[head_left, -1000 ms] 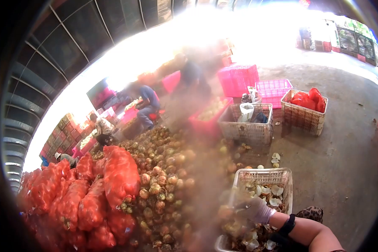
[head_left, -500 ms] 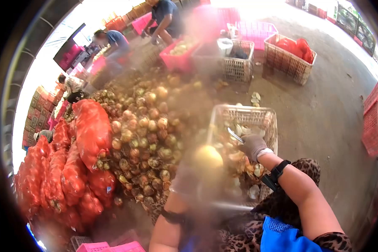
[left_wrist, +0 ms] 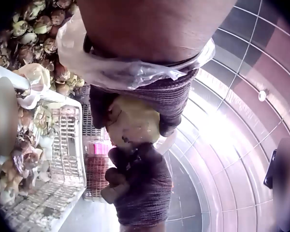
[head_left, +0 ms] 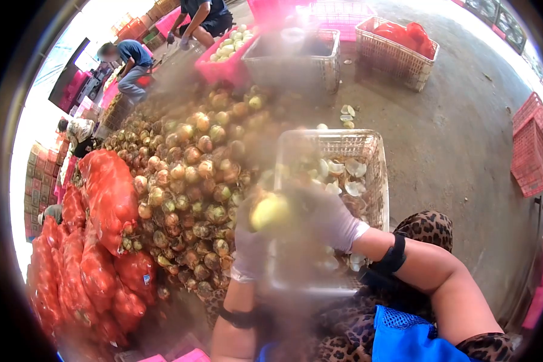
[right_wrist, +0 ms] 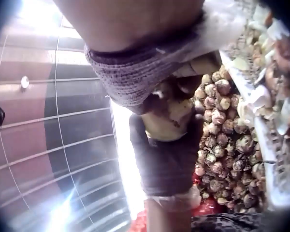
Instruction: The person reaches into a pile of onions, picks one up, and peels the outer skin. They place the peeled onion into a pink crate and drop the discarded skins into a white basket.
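In front of the body my gloved left hand (head_left: 249, 244) holds a pale yellow-green, partly peeled onion (head_left: 270, 212). The left wrist view has the fingers wrapped about the onion (left_wrist: 134, 121) from both sides. Right against it is my gloved right hand (head_left: 335, 222), its fingers curled in a fist (left_wrist: 142, 186). The right wrist view puts the same onion (right_wrist: 166, 121) between both hands. The small knife seen earlier in the right hand is mostly hidden now. Beneath the hands stands a white plastic crate (head_left: 380, 181) holding onion skins (head_left: 347, 175).
A large heap of unpeeled onions (head_left: 190, 181) spreads to the left, beside stacked red mesh sacks (head_left: 105, 205). Ahead are a pink crate of peeled onions (head_left: 226, 54) and a pale crate with red mesh (head_left: 398, 54). Other people (head_left: 136, 66) work at the back left. Haze blurs the middle.
The head view has tilted down, bringing both hands into sight. My right hand has moved left from over the crate to meet the onion in my left hand.
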Tool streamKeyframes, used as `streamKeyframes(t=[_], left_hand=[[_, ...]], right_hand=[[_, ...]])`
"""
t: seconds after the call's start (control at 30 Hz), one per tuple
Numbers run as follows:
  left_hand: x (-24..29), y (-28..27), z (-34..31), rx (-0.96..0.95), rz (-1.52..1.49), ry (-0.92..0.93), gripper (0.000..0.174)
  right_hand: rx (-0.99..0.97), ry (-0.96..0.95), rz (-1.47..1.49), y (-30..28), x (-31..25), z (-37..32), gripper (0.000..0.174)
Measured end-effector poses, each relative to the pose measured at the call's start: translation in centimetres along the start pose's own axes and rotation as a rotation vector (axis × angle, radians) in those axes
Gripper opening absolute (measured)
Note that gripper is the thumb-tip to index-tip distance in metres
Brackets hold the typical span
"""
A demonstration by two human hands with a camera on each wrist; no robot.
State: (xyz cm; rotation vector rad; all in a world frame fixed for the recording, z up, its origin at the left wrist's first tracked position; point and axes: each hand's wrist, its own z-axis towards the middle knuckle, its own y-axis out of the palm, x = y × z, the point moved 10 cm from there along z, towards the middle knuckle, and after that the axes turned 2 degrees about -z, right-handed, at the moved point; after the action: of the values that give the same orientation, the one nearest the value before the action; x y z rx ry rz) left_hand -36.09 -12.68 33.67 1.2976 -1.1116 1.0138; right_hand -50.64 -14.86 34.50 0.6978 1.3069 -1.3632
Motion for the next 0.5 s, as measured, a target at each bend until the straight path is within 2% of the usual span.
streamKeyframes(t=[0.07, 0.1, 0.17, 0.2, 0.27, 0.3, 0.4, 0.47, 0.5], left_hand=[[-0.5, -0.8, -0.3, 0.053, 0.038, -0.001, 0.078], [-0.2, -0.8, -0.4, 0.053, 0.078, 0.033, 0.078], [0.8, -0.2, -0.6, 0.033, 0.094, 0.112, 0.077], [0.9, 0.2, -0.7, 0.004, 0.047, 0.085, 0.076], [1.1, 1.0, -1.2, -0.059, -0.047, 0.025, 0.076], [1.1, 1.0, -1.4, -0.04, 0.011, 0.022, 0.073], [1.0, 0.0, -1.3, -0.015, 0.027, -0.04, 0.071], [0.1, -1.9, -1.4, 0.04, -0.065, -0.011, 0.07], [-0.3, -2.2, -1.5, 0.033, -0.208, -0.091, 0.058]], right_hand=[[-0.011, -0.065, -0.131, 0.2, -1.2, -0.4, 0.05], [-0.072, 0.021, 0.024, 0.9, -0.1, -0.4, 0.054], [-0.031, -0.028, 0.093, 0.2, -1.3, -0.3, 0.053], [-0.015, -0.053, 0.124, -0.1, -1.8, -0.3, 0.053], [-0.022, -0.066, 0.007, -0.3, -1.8, -0.6, 0.057], [-0.024, -0.07, -0.049, -0.5, -1.7, -0.8, 0.059], [-0.165, 0.064, 0.021, 0.9, 0.4, -1.0, 0.064], [-0.251, 0.038, 0.114, 1.8, 1.6, -0.9, 0.071], [-0.292, 0.025, 0.161, 2.2, 2.3, -1.0, 0.075]])
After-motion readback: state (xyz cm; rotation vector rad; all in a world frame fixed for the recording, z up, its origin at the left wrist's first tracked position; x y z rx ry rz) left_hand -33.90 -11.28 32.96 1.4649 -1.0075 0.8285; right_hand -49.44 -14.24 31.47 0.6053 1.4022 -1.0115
